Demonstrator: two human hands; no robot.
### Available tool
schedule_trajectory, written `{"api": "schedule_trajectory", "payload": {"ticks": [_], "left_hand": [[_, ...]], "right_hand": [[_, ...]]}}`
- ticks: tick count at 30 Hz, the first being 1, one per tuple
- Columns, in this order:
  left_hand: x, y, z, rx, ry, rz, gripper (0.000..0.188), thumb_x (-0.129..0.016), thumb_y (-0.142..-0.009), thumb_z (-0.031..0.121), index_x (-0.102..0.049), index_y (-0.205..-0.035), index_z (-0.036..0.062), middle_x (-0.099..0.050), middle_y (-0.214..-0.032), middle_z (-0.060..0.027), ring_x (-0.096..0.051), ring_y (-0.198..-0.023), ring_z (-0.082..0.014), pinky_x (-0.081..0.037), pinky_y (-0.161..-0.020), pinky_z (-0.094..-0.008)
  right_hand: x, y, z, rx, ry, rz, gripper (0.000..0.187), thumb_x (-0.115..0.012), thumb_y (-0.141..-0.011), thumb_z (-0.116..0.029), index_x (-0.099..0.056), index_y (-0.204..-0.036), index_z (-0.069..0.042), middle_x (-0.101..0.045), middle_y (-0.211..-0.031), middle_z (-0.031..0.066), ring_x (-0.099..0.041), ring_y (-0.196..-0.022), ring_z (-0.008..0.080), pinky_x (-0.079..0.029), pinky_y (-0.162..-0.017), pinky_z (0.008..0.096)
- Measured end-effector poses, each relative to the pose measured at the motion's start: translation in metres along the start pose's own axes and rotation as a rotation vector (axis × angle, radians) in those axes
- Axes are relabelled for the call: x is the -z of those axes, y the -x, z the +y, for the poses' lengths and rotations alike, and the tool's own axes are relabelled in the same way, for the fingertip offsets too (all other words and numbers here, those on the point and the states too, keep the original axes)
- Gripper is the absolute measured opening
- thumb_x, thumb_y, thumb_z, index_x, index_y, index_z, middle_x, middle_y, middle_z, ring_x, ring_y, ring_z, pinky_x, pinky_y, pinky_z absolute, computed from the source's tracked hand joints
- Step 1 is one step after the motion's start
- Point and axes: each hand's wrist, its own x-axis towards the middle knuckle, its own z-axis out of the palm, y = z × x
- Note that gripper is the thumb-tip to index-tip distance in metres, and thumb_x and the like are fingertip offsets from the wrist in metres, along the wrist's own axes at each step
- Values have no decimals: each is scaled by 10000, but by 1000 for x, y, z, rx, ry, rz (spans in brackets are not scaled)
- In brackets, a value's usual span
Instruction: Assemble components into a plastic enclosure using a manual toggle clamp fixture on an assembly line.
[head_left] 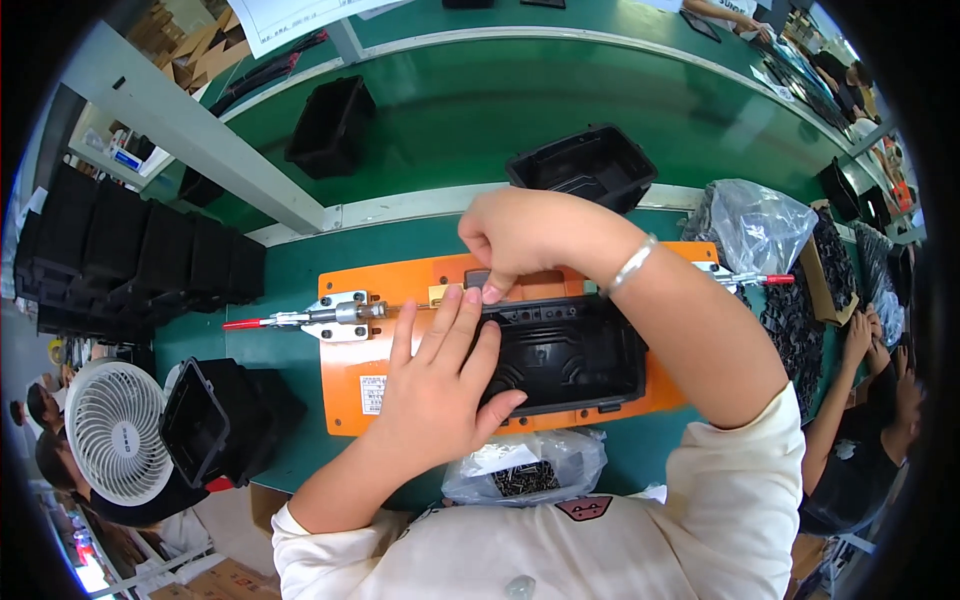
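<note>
A black plastic box (pixel 575 360) with an open top lies in an orange fixture board (pixel 350 405) on the green bench. My left hand (pixel 432 390) rests across the box's left end, fingers stretched and spread, fingertips near a small brass-coloured block (pixel 437 294). Over the box's far left corner is my right hand (pixel 530 232), its fingers curled and thumb tip pressed down beside my left fingertips. Whatever the right fingers hold, if anything, is hidden. A toggle clamp (pixel 345 314) with a red handle sits at the board's left end; another red-handled clamp (pixel 765 279) shows at the right.
A plastic bag of small screws (pixel 525 478) lies between the board and me. Stacked black bins (pixel 150 250) and a white fan (pixel 118 430) stand left. Black bins (pixel 582 165) are beyond the board. Bagged black parts (pixel 760 225) lie right, near a co-worker's hands (pixel 862 335).
</note>
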Motion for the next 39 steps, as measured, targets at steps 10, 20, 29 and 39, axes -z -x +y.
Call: {"api": "schedule_trajectory", "payload": {"ticks": [10, 20, 29, 39], "left_hand": [[-7, 72, 27, -456, 323, 192, 186, -651, -760, 203, -647, -880, 62, -598, -989, -97, -594, -916, -247, -415, -769, -387], [-25, 71, 46, -290, 223, -300, 79, -572, -719, 111, -611, -762, 58, -561, -811, -70, -591, -751, -228, -430, -683, -352], [-22, 76, 39, -223, 411, -298, 125, -570, -748, 96, -641, -843, 56, -571, -806, -77, -606, -787, -249, -446, -722, -363], [27, 19, -16, 74, 515, 293, 118, -651, -776, -45, -648, -869, 27, -660, -914, -118, -634, -799, -264, -504, -688, -320]], "right_hand": [[-94, 148, -46, 419, 108, 250, 116, -615, -768, -145, -602, -814, -39, -575, -822, 125, -642, -693, 272, -537, -578, 380], [-184, 162, -46, 219, 93, 330, 74, -606, -712, -84, -603, -751, -21, -570, -760, 121, -640, -607, 234, -522, -513, 328], [-177, 172, -40, 228, 87, 291, 67, -624, -737, -113, -584, -750, -61, -499, -743, 78, -618, -630, 228, -504, -536, 343], [-70, 152, 50, 33, -38, 980, 89, -699, -715, -11, -645, -782, -29, -579, -769, 95, -583, -738, 281, -475, -642, 377]]}}
